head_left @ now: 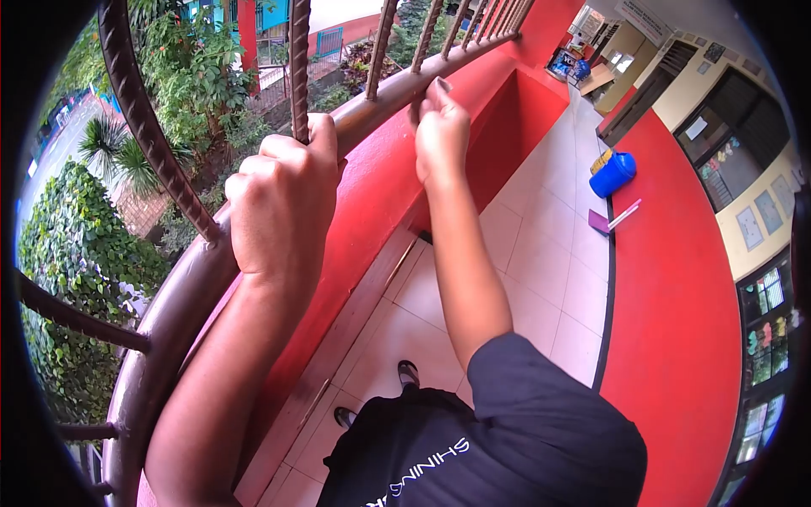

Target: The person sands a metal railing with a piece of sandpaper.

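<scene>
My left hand (279, 198) is closed around the brown metal railing (372, 114), right beside a twisted upright bar (299, 68). Further along, my right hand (442, 135) is held against the near side of the same railing. Its fingers are curled, with the thumb side up. A small dark patch shows at its left edge, and I cannot make out whether this is an object or shadow. Below the railing runs a red wall (372, 207) with a rounded top.
Pale floor tiles (541, 253) run along the corridor. A blue bin (612, 175) and a purple dustpan (598, 222) stand by the red wall on the right. Plants (84, 245) grow beyond the railing. Bluish items (570, 66) are at the far end.
</scene>
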`<state>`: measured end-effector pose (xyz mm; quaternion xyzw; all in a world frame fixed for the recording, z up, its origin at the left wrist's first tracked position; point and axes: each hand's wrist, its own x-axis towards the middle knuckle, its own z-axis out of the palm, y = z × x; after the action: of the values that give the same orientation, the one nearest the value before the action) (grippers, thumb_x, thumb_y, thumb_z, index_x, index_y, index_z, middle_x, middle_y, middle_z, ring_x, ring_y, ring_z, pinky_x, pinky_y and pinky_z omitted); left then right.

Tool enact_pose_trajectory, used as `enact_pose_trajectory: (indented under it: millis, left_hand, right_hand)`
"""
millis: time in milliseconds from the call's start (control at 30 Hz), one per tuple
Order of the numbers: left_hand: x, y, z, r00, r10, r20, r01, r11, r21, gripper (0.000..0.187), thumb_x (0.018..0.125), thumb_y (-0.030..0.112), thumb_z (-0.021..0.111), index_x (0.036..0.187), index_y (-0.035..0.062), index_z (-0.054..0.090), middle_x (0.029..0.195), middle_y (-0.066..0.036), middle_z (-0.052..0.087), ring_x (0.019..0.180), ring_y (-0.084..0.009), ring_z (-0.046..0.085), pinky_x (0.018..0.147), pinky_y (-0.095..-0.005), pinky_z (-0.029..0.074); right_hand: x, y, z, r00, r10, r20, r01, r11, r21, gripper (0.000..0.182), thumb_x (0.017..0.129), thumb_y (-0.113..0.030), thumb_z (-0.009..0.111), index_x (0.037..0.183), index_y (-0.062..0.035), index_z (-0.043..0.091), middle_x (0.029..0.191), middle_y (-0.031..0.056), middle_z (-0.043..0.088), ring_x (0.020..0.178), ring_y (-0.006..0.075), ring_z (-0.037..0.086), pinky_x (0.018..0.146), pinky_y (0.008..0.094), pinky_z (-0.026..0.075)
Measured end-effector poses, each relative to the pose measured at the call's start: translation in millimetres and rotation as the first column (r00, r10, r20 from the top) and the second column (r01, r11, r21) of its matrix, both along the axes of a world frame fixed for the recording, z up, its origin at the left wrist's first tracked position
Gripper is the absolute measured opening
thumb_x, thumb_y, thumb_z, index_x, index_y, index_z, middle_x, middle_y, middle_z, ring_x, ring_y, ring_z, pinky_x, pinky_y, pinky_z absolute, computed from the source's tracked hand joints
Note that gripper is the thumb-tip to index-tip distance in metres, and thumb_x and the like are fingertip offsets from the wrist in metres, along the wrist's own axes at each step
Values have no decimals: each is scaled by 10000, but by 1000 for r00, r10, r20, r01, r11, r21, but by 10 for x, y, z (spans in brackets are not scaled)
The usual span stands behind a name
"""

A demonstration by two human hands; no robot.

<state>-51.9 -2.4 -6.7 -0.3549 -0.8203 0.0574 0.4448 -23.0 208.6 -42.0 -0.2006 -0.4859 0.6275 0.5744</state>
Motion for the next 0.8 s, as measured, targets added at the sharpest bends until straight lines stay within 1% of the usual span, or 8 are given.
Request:
enact_pose_trajectory:
  millis: [67, 133, 233, 333, 433, 567, 700, 800]
  left_hand:
    - [-31, 3, -10, 1000, -2, -2, 2, 1000, 3, 424, 932, 501, 674, 1147, 141, 606, 706, -32, 620, 577, -191, 696, 490, -329, 573]
    - [-52, 1, -29, 994, -29, -101, 32, 999, 21, 111, 1020, 273, 559, 958, 180, 560, 658, -8, 548, 519, -162, 626, 437, -302, 490]
    - [-5, -6, 20, 999, 23, -47, -24, 1000, -19, 325, 975, 436, 634, 1129, 152, 603, 700, -21, 610, 568, -176, 688, 469, -311, 561]
    - [8, -12, 29, 999, 10, -35, -10, 1000, -6, 334, 973, 449, 632, 1126, 154, 600, 696, -19, 604, 562, -173, 684, 464, -309, 557]
    - [-14, -7, 13, 996, 45, -78, -50, 997, -51, 326, 979, 444, 624, 1129, 155, 599, 696, -21, 604, 555, -172, 682, 464, -313, 557]
    - [4, -8, 21, 999, 12, -37, -12, 1000, -14, 329, 983, 448, 616, 1130, 154, 599, 693, -21, 601, 556, -174, 683, 463, -310, 556]
    - [-11, -21, -11, 998, 9, -68, -11, 999, -36, 348, 980, 467, 614, 1129, 152, 602, 687, -18, 592, 559, -172, 681, 464, -309, 556]
    - [-12, -5, 19, 997, 28, -77, -29, 999, -16, 355, 978, 470, 617, 1132, 151, 604, 688, -20, 593, 560, -171, 680, 466, -312, 557]
  right_hand:
    - [-44, 70, -66, 997, -35, 66, 25, 989, 143, 349, 1001, 72, 439, 1243, 53, 690, 1007, 44, 681, 726, 43, 516, 615, 230, 415]
    - [-90, 667, -36, 999, -39, 2, 39, 998, 57, 348, 1004, 71, 446, 1261, 52, 680, 991, 52, 678, 724, 47, 515, 620, 229, 417]
    - [-63, 580, 69, 999, 27, -43, -27, 1000, -7, 340, 1023, 70, 455, 1296, 36, 655, 1001, 34, 670, 783, 60, 579, 632, 220, 460]
    - [73, -61, 3, 994, 108, -29, -109, 993, -35, 382, 1039, 64, 453, 1385, 14, 607, 1096, 35, 692, 848, 78, 631, 700, 231, 530]
    - [-21, 740, 17, 995, 70, -72, -72, 997, -23, 357, 1040, 35, 436, 1314, -8, 662, 1098, 29, 701, 863, 70, 619, 721, 230, 512]
    - [22, 236, -24, 982, 140, -123, -151, 985, -86, 373, 1047, 46, 432, 1377, 13, 604, 1234, 29, 665, 900, 74, 627, 719, 242, 523]
    - [-70, 782, -41, 981, 116, -154, -128, 989, -72, 286, 1070, -24, 472, 1291, -11, 653, 1031, 32, 699, 819, 83, 629, 688, 228, 520]
    - [-91, 921, -56, 986, 110, -124, -122, 989, -89, 259, 1095, -101, 486, 1272, -47, 668, 1024, 14, 685, 822, 67, 623, 679, 234, 536]
